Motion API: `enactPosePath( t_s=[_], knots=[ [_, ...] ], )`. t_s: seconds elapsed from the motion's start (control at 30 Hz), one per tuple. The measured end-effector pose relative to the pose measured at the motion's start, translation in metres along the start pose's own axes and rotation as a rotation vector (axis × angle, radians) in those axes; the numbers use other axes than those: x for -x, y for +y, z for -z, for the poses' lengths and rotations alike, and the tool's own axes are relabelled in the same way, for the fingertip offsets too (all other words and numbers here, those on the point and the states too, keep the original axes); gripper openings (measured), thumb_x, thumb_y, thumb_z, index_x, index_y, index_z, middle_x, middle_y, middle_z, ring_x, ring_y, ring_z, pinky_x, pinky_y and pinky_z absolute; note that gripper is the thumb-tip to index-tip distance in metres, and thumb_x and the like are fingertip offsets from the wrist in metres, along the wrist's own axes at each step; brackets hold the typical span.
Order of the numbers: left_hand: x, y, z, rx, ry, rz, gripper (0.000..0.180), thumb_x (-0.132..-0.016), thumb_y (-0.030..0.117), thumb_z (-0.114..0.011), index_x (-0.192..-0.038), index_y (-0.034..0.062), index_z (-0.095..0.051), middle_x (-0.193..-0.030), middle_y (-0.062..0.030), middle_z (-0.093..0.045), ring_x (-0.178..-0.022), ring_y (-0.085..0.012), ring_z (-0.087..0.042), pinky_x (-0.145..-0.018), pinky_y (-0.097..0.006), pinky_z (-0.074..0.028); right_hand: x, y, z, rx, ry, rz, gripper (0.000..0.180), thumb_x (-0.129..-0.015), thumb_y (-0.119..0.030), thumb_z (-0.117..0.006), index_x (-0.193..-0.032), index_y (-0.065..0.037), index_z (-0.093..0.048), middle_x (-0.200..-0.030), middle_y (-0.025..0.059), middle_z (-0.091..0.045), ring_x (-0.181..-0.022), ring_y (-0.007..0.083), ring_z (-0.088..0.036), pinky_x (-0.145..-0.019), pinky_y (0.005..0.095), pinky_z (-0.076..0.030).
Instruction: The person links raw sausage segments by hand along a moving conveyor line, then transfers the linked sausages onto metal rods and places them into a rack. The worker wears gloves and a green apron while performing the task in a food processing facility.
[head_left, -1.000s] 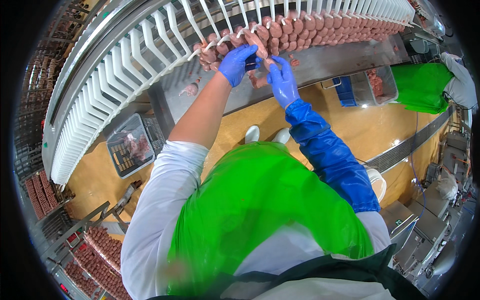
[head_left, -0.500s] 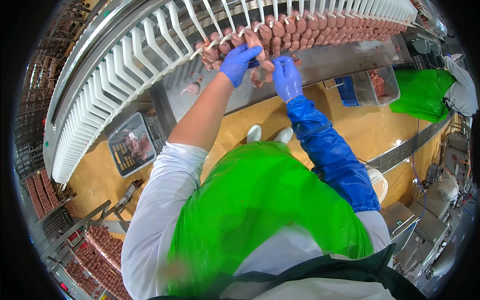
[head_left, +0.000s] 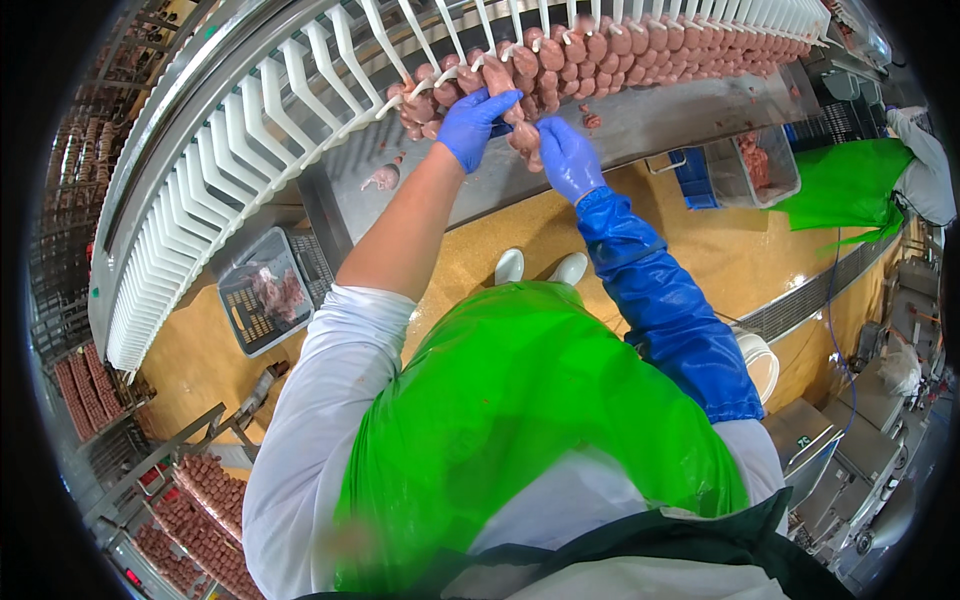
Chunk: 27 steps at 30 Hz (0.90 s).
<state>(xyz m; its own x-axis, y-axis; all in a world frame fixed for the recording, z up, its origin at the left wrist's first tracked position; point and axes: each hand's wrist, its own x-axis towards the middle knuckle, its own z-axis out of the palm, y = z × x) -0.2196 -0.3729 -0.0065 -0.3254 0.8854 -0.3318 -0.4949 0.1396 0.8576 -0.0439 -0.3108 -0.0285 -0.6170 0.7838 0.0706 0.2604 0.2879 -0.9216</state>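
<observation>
My left hand [head_left: 474,124], in a blue glove, grips a string of pink sausage links [head_left: 520,75] that hangs on the white hooks [head_left: 300,100] of a curved conveyor. My right hand [head_left: 567,158], in a blue glove with a long blue sleeve, holds the lower links of the same string just to the right. More sausages [head_left: 700,45] hang in a row on the hooks further right. A green apron [head_left: 520,420] covers my front, and my white boots [head_left: 540,267] show below the hands.
A steel table [head_left: 640,125] runs under the conveyor, with meat scraps on it. A grey crate [head_left: 262,300] with meat sits on the yellow floor at left. A clear tub [head_left: 760,165] stands right. Another person in green [head_left: 850,185] works at far right. Racks of sausages [head_left: 200,510] fill the lower left.
Both hands stay at the hanging links. The left hand has shifted a little along the hooks and the right hand has dropped slightly below the string.
</observation>
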Motion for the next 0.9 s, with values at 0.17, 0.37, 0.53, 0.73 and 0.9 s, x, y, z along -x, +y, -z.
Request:
enactPosePath(
  t_s=[0.17, 0.37, 0.53, 0.73, 0.9],
  knots=[
    [-0.004, 0.001, 0.006, -0.119, -0.041, 0.06, 0.031, -0.09, 0.03, -0.065, -0.108, 0.0046, -0.068, -0.096, -0.0041, -0.066, -0.087, -0.0166, -0.061, -0.08, -0.03, -0.05, 0.005, 0.011, -0.001, -0.051, -0.141, -0.026, 0.031, -0.094, -0.027, -0.05, -0.113, -0.005, -0.062, -0.093, 0.0231, -0.066, -0.086, 0.0403, -0.064, -0.077, 0.0429, -0.05],
    [-0.012, 0.012, 0.011, -0.342, -0.018, 0.148, 0.023, -0.09, 0.024, -0.059, -0.101, 0.0057, -0.068, -0.089, -0.0041, -0.065, -0.082, -0.0165, -0.06, -0.073, -0.031, -0.05, 0.001, 0.001, 0.007, -0.04, -0.203, -0.028, 0.034, -0.094, -0.03, -0.051, -0.114, -0.004, -0.061, -0.093, 0.0164, -0.067, -0.084, 0.0293, -0.064, -0.077, 0.0368, -0.049],
    [-0.014, 0.009, 0.007, 0.074, -0.157, 0.197, 0.012, -0.088, 0.019, -0.057, -0.09, 0.0097, -0.064, -0.084, -0.0037, -0.061, -0.075, -0.0177, -0.056, -0.068, -0.031, -0.047, -0.002, -0.009, 0.016, -0.385, -0.437, -0.433, 0.033, -0.095, -0.029, -0.051, -0.114, -0.005, -0.062, -0.09, 0.0067, -0.064, -0.079, 0.0137, -0.057, -0.074, 0.0296, -0.048],
    [-0.016, 0.018, 0.012, 0.11, -0.175, 0.241, 0.009, -0.088, 0.019, -0.06, -0.09, 0.0101, -0.062, -0.087, -0.0032, -0.061, -0.077, -0.0174, -0.057, -0.072, -0.032, -0.047, 0.02, -0.007, 0.022, -0.009, -0.127, 0.367, 0.02, -0.094, -0.016, -0.049, -0.108, -0.013, -0.062, -0.094, 0.0124, -0.063, -0.083, 0.0254, -0.063, -0.074, 0.0336, -0.049],
    [-0.008, 0.023, 0.003, -0.357, -0.111, 0.114, 0.018, -0.089, 0.025, -0.066, -0.095, 0.0079, -0.066, -0.089, -0.0028, -0.063, -0.08, -0.0147, -0.058, -0.077, -0.03, -0.047, 0.018, 0.004, 0.02, 0.137, -0.124, 0.226, 0.033, -0.093, -0.011, -0.046, -0.122, -0.019, -0.059, -0.085, 0.0143, -0.06, -0.075, 0.0308, -0.062, -0.066, 0.0388, -0.049]
  ],
)
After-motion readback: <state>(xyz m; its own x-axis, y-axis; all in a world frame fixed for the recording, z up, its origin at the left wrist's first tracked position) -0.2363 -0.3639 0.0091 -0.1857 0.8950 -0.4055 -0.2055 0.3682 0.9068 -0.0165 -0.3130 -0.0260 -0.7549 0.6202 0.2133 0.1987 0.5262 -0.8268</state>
